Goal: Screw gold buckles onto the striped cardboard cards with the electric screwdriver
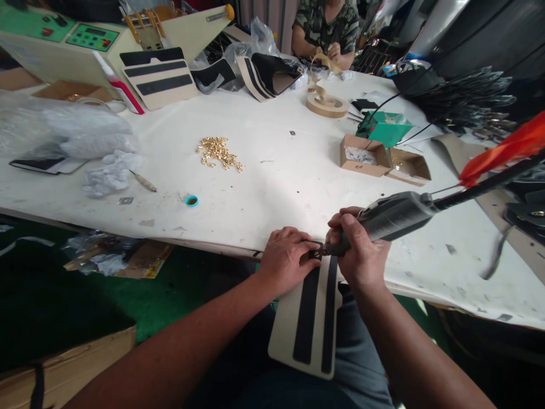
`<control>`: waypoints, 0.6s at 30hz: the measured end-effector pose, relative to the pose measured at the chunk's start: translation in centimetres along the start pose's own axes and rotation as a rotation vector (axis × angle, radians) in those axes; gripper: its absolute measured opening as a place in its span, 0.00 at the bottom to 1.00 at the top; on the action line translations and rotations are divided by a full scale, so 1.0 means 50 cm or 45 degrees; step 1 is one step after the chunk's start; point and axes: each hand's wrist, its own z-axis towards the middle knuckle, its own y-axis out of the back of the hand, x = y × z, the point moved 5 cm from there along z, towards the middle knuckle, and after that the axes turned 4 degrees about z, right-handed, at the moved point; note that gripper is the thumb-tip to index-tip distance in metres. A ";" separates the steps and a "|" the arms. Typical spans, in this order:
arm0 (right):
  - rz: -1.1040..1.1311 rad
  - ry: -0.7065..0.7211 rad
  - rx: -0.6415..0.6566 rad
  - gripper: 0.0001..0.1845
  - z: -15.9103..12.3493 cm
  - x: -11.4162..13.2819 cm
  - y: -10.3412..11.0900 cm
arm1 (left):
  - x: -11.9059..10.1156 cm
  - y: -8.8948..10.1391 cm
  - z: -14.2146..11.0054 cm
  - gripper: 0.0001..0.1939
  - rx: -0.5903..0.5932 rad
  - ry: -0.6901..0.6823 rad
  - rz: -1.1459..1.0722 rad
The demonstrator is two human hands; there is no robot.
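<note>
My right hand (361,250) wraps round a dark electric screwdriver (395,215), which lies nearly level with its tip pointing left. The tip meets a small dark fitting (315,251) at the table's edge. My left hand (287,255) pinches that fitting between thumb and finger and rests on a beige panel with black strips (286,332). This panel slopes from the table edge down over my lap. Its upper end is partly hidden under my hands. A pile of small gold metal pieces (218,152) lies further off on the white table.
Two small cardboard boxes of parts (364,165) stand by a green power box (385,128). Beyond are a tape roll (327,104) and a person in a camouflage shirt (327,28). An awl (143,182) and a blue cap (192,200) lie left. An orange-wrapped cable (502,153) runs off right.
</note>
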 end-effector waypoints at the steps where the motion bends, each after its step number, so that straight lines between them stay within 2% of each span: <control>1: 0.001 0.001 0.008 0.12 -0.001 0.000 -0.002 | 0.000 0.000 0.000 0.17 -0.001 -0.001 0.000; 13: -0.082 -0.016 0.059 0.13 0.003 0.002 -0.003 | -0.001 0.002 0.000 0.16 0.016 0.011 0.002; 18: -0.066 0.017 0.165 0.10 0.004 0.010 -0.013 | -0.002 0.004 0.001 0.16 0.021 0.018 -0.002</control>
